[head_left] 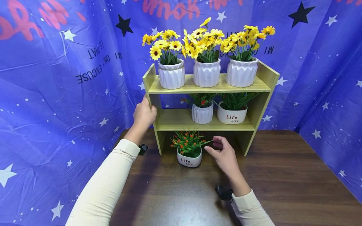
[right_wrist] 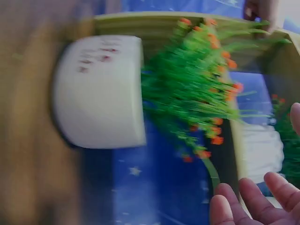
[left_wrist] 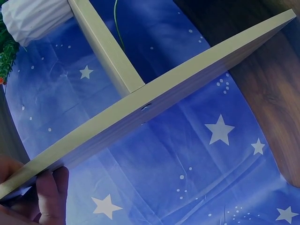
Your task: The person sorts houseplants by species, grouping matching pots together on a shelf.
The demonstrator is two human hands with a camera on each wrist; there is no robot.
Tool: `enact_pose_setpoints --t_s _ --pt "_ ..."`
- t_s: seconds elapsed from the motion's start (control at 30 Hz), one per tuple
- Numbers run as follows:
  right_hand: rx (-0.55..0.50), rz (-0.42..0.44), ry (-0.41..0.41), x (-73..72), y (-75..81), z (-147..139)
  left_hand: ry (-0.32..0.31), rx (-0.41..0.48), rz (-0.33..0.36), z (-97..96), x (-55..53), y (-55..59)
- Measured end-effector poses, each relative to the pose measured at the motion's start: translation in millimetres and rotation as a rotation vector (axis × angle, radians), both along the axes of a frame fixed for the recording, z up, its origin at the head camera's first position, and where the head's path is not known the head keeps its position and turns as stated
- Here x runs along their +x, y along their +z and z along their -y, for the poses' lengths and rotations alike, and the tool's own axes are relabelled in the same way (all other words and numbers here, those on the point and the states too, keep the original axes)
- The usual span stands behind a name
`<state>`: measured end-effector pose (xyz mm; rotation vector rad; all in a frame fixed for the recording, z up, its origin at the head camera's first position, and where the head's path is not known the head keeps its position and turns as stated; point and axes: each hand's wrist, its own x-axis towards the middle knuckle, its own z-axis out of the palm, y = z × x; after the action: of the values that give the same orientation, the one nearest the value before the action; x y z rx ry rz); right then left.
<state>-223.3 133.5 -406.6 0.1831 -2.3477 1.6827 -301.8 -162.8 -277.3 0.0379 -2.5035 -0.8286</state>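
Note:
My left hand (head_left: 143,113) grips the left side panel of a two-tier wooden shelf (head_left: 173,118). In the left wrist view, its fingers (left_wrist: 50,196) lie on both sides of the panel's edge (left_wrist: 98,121). A white oval pot marked "Life" (head_left: 189,160), holding a green plant with small orange flowers (head_left: 187,142), stands on the table at the shelf's foot. Just right of that plant hovers my right hand (head_left: 224,157), fingers spread and relaxed, holding nothing. The right wrist view shows the pot (right_wrist: 101,93) apart from my fingers (right_wrist: 255,199).
Three white pots (head_left: 207,73) of yellow flowers line the top board. On the middle board stand a ribbed white pot (head_left: 202,113) and another "Life" pot (head_left: 232,115), towards the right. The brown table (head_left: 282,175) meets a blue starry curtain (head_left: 56,125) behind and beside it.

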Motion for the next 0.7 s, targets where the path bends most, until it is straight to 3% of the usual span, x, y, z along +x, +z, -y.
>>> enact_pose_setpoints --t_s 0.37,0.53,0.7 --pt "0.064 0.093 -0.019 -2.8 -58.1 21 0.011 -0.004 -0.011 0.3 -1.8 -1.1" --pt "0.059 0.128 0.01 -8.0 -72.2 30 0.01 -0.004 -0.003 0.0 -1.5 -0.6" --pt "0.05 0.151 0.006 -14.3 -76.9 37 0.004 -0.005 -0.003 -0.2 -1.5 -0.9"
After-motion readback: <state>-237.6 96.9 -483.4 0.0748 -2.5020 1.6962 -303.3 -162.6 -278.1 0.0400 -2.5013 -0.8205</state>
